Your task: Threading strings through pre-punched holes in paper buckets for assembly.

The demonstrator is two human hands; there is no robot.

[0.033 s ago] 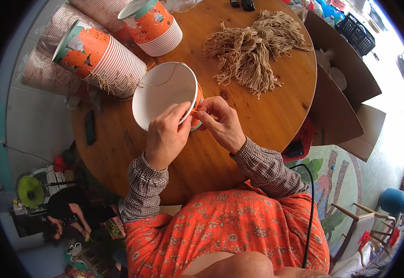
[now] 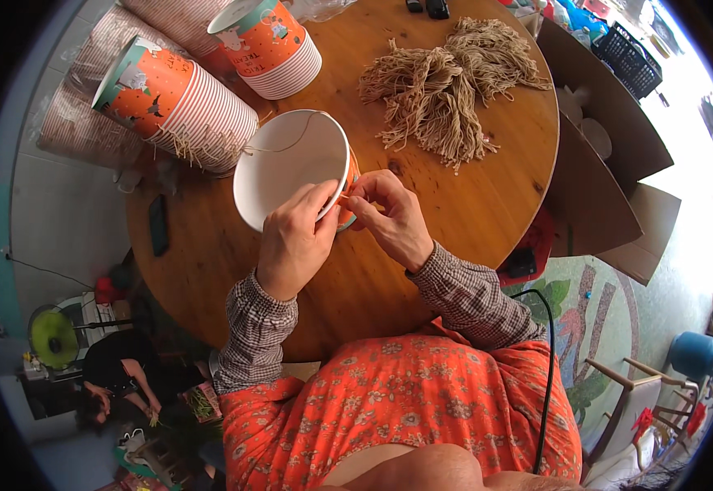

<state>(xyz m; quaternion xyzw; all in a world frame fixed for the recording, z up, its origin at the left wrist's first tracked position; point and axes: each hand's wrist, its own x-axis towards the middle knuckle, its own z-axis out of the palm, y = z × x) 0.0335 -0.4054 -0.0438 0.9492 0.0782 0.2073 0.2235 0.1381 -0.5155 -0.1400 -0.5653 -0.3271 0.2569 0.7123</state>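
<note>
- From where I stand, the white-lined paper bucket (image 2: 278, 176) is tipped on its side on the bench (image 2: 471, 213), centre of the frame.
- The left hand (image 2: 295, 241) has its fingers closed on the bucket's near rim.
- The right hand (image 2: 389, 217) has its fingers drawn together just outside that rim, apparently pinching a thin strand.
- String (image 2: 278, 150) already loops across the bucket's mouth; the near-side fastening looks unfinished.
- Loose string bundles (image 2: 434, 94) lie upper right, unused; stacked buckets (image 2: 209, 114) fill the upper left.

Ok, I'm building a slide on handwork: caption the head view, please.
Left hand and right hand meet at the rim of a paper bucket, tan twine bundles beyond on the wooden table.
</note>
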